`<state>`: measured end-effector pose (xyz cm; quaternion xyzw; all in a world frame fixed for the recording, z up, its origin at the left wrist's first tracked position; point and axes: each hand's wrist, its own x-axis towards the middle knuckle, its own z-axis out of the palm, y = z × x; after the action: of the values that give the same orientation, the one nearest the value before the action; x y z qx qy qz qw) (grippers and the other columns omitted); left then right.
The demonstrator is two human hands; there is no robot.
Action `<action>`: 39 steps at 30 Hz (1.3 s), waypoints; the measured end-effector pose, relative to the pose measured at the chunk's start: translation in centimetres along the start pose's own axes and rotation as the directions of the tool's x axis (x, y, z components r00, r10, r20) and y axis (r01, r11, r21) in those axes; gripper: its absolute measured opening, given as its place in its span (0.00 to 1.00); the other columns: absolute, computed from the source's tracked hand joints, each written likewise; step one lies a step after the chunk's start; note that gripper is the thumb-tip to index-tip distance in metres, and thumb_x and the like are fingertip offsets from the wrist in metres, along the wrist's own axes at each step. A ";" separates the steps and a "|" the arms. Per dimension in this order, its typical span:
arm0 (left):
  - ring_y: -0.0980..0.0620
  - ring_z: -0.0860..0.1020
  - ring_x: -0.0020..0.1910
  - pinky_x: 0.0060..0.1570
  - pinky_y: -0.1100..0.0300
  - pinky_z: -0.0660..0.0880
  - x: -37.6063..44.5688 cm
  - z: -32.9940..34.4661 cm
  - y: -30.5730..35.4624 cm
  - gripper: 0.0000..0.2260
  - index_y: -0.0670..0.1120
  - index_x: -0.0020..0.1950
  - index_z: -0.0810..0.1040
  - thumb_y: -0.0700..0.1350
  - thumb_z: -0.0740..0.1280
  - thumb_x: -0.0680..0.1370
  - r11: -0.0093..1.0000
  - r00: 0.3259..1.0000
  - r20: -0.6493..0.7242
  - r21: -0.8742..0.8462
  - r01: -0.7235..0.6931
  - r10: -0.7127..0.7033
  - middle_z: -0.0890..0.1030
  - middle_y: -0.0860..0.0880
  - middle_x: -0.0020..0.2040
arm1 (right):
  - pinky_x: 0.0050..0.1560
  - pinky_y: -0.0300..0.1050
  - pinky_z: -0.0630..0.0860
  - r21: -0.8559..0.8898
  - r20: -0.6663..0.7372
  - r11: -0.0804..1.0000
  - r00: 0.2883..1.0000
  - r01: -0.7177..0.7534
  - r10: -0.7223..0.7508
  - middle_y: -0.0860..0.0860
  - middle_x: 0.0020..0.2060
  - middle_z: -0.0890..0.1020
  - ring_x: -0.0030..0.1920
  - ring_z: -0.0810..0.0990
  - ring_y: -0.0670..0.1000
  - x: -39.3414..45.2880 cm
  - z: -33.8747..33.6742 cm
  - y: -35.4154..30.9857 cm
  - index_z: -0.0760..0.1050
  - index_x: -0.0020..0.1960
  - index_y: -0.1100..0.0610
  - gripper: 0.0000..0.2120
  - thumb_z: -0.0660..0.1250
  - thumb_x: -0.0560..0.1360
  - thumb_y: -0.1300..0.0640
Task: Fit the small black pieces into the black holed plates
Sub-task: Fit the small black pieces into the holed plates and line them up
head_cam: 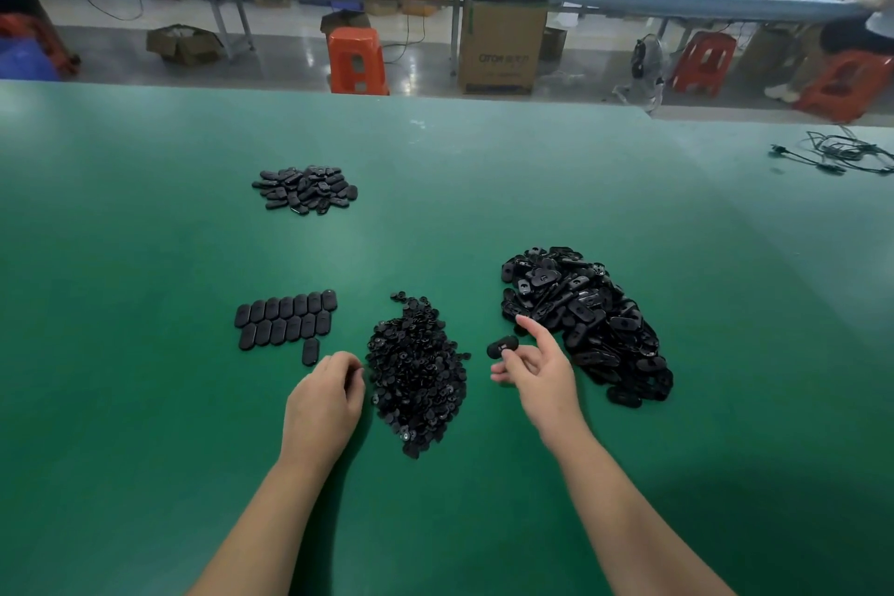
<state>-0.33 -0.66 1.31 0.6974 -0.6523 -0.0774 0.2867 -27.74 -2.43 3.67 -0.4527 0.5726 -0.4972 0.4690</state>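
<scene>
Centrally, on the green table (145, 232), lies a heap of small black pieces (417, 373). At its 9 o'clock edge the left hand (323, 402) rests knuckles-up, fingers curled under against the heap; whether they pinch a piece cannot be told. At 3 o'clock from the heap, the right hand (534, 368) pinches one black holed plate (502, 346) between thumb and middle fingers, forefinger stretched out towards the big pile of plates (588, 322). Neat rows of plates (285, 319) lie at 10 o'clock, and a smaller loose pile (305, 189) sits farther off at 11 o'clock.
</scene>
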 end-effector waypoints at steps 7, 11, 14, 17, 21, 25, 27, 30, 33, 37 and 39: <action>0.57 0.75 0.34 0.33 0.61 0.70 -0.1 -0.1 0.0 0.04 0.48 0.47 0.78 0.40 0.70 0.78 0.999 1.000 -0.021 -0.036 -0.012 0.011 0.78 0.55 0.41 | 0.41 0.41 0.83 0.118 -0.043 0.989 0.994 -0.093 0.098 0.51 0.44 0.88 0.41 0.88 0.55 -1.0 1.3 1.0 0.76 0.57 0.57 0.06 0.62 0.83 0.64; 0.55 0.75 0.32 0.33 0.59 0.74 -0.1 -0.2 0.1 0.02 0.46 0.48 0.82 0.40 0.72 0.77 0.996 0.996 -0.066 -0.068 -0.061 0.057 0.78 0.54 0.43 | 0.45 0.49 0.84 -0.005 -0.040 0.999 0.998 -0.050 0.050 0.50 0.42 0.88 0.40 0.87 0.54 -1.4 1.5 1.5 0.74 0.54 0.55 0.03 0.62 0.84 0.61; 0.54 0.77 0.34 0.35 0.57 0.77 -0.1 -0.4 0.2 0.03 0.46 0.49 0.85 0.40 0.73 0.77 0.993 0.996 -0.084 -0.111 -0.044 0.035 0.80 0.54 0.43 | 0.44 0.50 0.84 -0.092 -0.044 0.996 0.999 -0.008 0.004 0.48 0.41 0.87 0.38 0.86 0.50 -1.4 1.4 1.8 0.72 0.52 0.55 0.01 0.64 0.83 0.60; 0.58 0.78 0.38 0.40 0.60 0.77 0.1 -0.2 0.9 0.05 0.46 0.51 0.85 0.40 0.73 0.77 0.981 0.997 -0.077 -0.194 -0.021 0.006 0.82 0.55 0.43 | 0.43 0.53 0.84 -0.109 -0.036 0.994 0.999 0.006 -0.010 0.48 0.41 0.86 0.37 0.84 0.49 -1.5 1.3 1.8 0.71 0.50 0.56 0.04 0.66 0.81 0.59; 0.61 0.77 0.42 0.40 0.73 0.71 0.6 0.1 3.3 0.05 0.50 0.51 0.84 0.41 0.72 0.78 0.930 0.995 -0.060 -0.365 0.051 -0.079 0.81 0.58 0.42 | 0.44 0.57 0.84 -0.143 -0.046 0.990 0.999 0.016 -0.023 0.49 0.40 0.86 0.36 0.85 0.51 -1.5 1.3 2.1 0.71 0.49 0.56 0.06 0.68 0.80 0.59; 0.60 0.76 0.31 0.33 0.66 0.73 1.5 0.7 5.5 0.10 0.56 0.49 0.84 0.41 0.68 0.79 0.747 0.958 0.119 -0.604 0.279 -0.262 0.82 0.56 0.34 | 0.43 0.43 0.84 -0.118 -0.022 0.993 0.999 0.032 -0.035 0.48 0.42 0.87 0.38 0.85 0.49 -1.5 1.4 2.0 0.71 0.62 0.41 0.16 0.68 0.81 0.59; 0.58 0.74 0.28 0.30 0.65 0.72 1.7 1.0 6.4 0.11 0.54 0.52 0.84 0.38 0.69 0.79 0.612 0.936 0.198 -0.713 0.341 -0.291 0.80 0.56 0.32 | 0.42 0.42 0.83 -0.107 -0.014 0.994 0.999 0.029 -0.031 0.49 0.42 0.87 0.38 0.85 0.49 -1.6 1.4 2.0 0.74 0.60 0.38 0.17 0.67 0.81 0.61; 0.56 0.73 0.28 0.31 0.66 0.73 1.8 1.4 7.8 0.12 0.52 0.54 0.84 0.36 0.69 0.78 0.501 0.923 0.266 -0.780 0.375 -0.278 0.80 0.55 0.32 | 0.41 0.44 0.83 -0.122 -0.038 0.992 0.999 0.015 -0.019 0.50 0.38 0.86 0.37 0.84 0.51 -1.6 1.3 2.1 0.81 0.51 0.46 0.10 0.68 0.80 0.61; 0.55 0.73 0.28 0.31 0.66 0.73 1.8 1.8 8.8 0.09 0.50 0.49 0.86 0.37 0.70 0.78 0.473 0.915 0.305 -0.786 0.399 -0.265 0.80 0.49 0.30 | 0.40 0.45 0.83 -0.140 -0.050 0.990 0.999 0.010 -0.017 0.51 0.38 0.85 0.35 0.83 0.48 -1.6 1.4 2.1 0.80 0.49 0.49 0.06 0.69 0.80 0.60; 0.54 0.74 0.28 0.30 0.64 0.73 1.8 2.1 9.6 0.07 0.47 0.47 0.85 0.36 0.69 0.78 0.435 0.899 0.339 -0.791 0.431 -0.276 0.82 0.40 0.35 | 0.39 0.43 0.81 -0.228 -0.083 0.970 0.991 0.086 -0.108 0.48 0.47 0.78 0.38 0.81 0.46 -1.4 1.3 2.0 0.80 0.47 0.46 0.06 0.72 0.78 0.57; 0.54 0.74 0.27 0.28 0.64 0.72 1.8 2.4 9.9 0.07 0.46 0.47 0.85 0.36 0.69 0.78 0.444 0.893 0.356 -0.777 0.447 -0.274 0.83 0.44 0.34 | 0.39 0.47 0.81 -0.237 -0.088 0.969 0.991 0.075 -0.098 0.47 0.44 0.79 0.38 0.79 0.46 -1.4 1.3 2.1 0.80 0.47 0.47 0.05 0.73 0.77 0.56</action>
<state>-9.80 -2.95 4.75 0.5833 -0.3907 -0.5033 0.5038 -26.35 -1.09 1.57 -0.5041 0.6294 -0.4681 0.3615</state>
